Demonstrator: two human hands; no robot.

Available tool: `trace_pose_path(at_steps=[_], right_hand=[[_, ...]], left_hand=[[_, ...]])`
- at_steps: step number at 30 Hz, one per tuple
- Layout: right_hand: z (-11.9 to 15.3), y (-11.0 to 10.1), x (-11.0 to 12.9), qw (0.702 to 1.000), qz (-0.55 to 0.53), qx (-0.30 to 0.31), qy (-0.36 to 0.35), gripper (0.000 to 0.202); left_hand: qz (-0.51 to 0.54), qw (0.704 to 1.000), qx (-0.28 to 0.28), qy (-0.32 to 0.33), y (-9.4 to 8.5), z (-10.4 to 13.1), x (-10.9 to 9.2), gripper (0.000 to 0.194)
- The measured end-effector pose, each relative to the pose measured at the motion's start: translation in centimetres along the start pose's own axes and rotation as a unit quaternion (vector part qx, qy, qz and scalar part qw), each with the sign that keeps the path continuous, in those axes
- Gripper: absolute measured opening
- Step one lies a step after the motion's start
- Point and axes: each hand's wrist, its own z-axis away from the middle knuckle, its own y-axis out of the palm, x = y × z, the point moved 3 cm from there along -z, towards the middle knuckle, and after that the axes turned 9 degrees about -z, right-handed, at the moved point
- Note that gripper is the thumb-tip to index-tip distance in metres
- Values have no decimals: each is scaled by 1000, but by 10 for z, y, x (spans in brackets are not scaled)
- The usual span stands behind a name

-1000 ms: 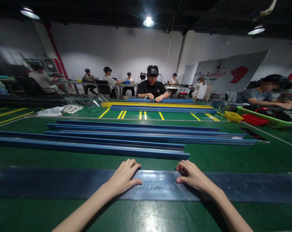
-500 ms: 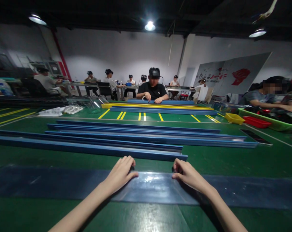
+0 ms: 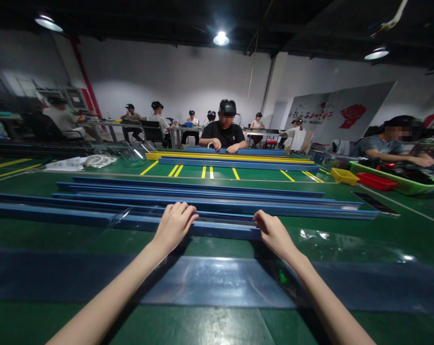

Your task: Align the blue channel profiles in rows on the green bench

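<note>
A long, clear plastic sheet (image 3: 321, 235) is raised off the table; its glossy edges show to both sides of my hands. My left hand (image 3: 177, 223) pinches it, fingers curled over toward the thumb. Across from it, my right hand (image 3: 272, 230) is closed on the same sheet in a similar grip. The fingertips of both hands are partly hidden. Below them a wide, bluish translucent plastic strip (image 3: 220, 282) lies flat across the green table (image 3: 217, 326). Just behind my hands is a blue channel rail (image 3: 224, 231).
More blue rails (image 3: 220, 203) lie behind. A yellow rail (image 3: 231, 158) lies before a person in black (image 3: 222, 132). At right are a phone-like dark slab (image 3: 375, 203), a yellow tray (image 3: 344, 176), a red tray (image 3: 377, 181) and a green basket (image 3: 400, 181). Several people sit farther back.
Both hands have moved up and away from me, from the bluish strip to near the blue rail. The clear sheet has come up with them. The view has shifted slightly.
</note>
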Motion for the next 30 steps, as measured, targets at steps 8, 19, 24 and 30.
trace_pose_path(at_steps=[8, 19, 24, 30], right_hand=[[-35, 8, -6, 994, 112, 6, 10, 28], [-34, 13, -29, 993, 101, -7, 56, 22], [-34, 18, -35, 994, 96, -36, 31, 17], [-30, 19, -36, 991, 112, -64, 21, 13]], left_hand=[[-66, 997, -1, -26, 15, -7, 19, 22], [-39, 985, 112, -128, 41, 3, 45, 32], [-79, 976, 134, -149, 45, -9, 47, 40], [-78, 969, 141, -189, 49, -11, 55, 51]])
